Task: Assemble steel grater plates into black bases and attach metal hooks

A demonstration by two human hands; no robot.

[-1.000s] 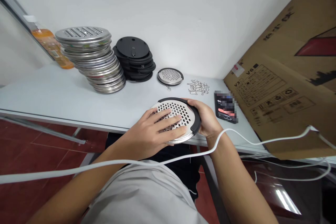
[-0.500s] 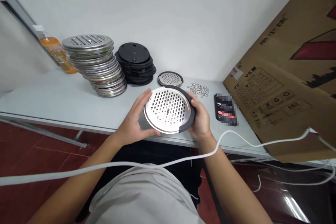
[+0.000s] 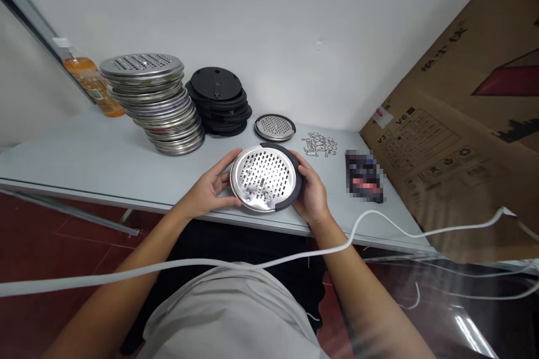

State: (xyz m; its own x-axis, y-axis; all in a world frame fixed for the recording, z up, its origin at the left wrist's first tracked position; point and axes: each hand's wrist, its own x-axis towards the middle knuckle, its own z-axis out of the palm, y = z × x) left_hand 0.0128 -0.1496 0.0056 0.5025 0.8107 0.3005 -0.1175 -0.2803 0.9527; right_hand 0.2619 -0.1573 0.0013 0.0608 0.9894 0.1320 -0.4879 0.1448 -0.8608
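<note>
Stainless steel, perforated and seated in a black plastic rim: that is the round grater disc (image 3: 263, 178) I hold between my two hands, tilted up toward me just above the near edge of the desk (image 3: 84, 162). A second ago my left hand (image 3: 210, 190) lay flat across the perforated face, pressing it down while the disc sat low on the desk; half a second ago I had raised it and my left fingers had moved to the rim. Now both hands are closed on opposite edges, left on the bare steel side, right hand (image 3: 310, 193) cupping the black rim, and the face is fully uncovered. I judge the steel plate and black rim to be joined and under inspection, though the far side of the seam is hidden from me. Beyond my left hand stand the stack of steel discs (image 3: 154, 104) and the stack of black rims (image 3: 219, 101). Straight ahead of my hands lies one finished disc (image 3: 274, 127), and ahead of my right hand a small heap of metal clips (image 3: 319, 143). A phone (image 3: 364, 176) lies to the right of my right hand, and a white cable (image 3: 210, 263) crosses my forearms.
</note>
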